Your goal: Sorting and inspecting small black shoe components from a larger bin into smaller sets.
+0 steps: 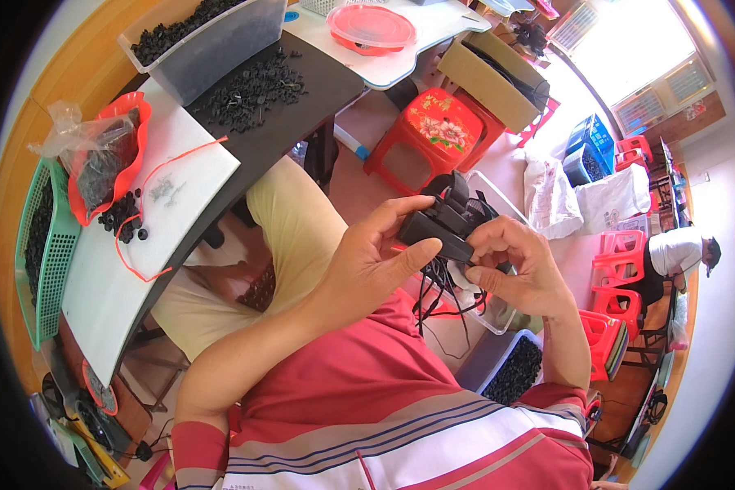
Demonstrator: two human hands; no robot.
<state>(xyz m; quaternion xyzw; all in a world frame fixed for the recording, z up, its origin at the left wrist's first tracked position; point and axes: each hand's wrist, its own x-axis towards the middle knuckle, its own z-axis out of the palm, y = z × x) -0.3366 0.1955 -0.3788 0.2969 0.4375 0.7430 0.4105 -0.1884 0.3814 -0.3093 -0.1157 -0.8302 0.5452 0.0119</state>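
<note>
Above my lap, I hold a black boxy device (438, 232) with a padded strap between both hands. The thumb and fingers of my left hand (376, 253) are closed round its left end. My right hand (516, 265) is pinched at its right end, and any small part between those fingertips is hidden. Black cables (439, 290) hang beneath the device. Behind and below it is a clear plastic bin (505, 194), largely covered by my hands.
At left, a table has a white board (114, 298), a red tray (139, 139), a green basket (53, 261) and a grey bin (212, 53) of small black parts. A red stool (433, 122) stands ahead. Another parts bin (486, 359) lies at right; a person (678, 253) sits beyond.
</note>
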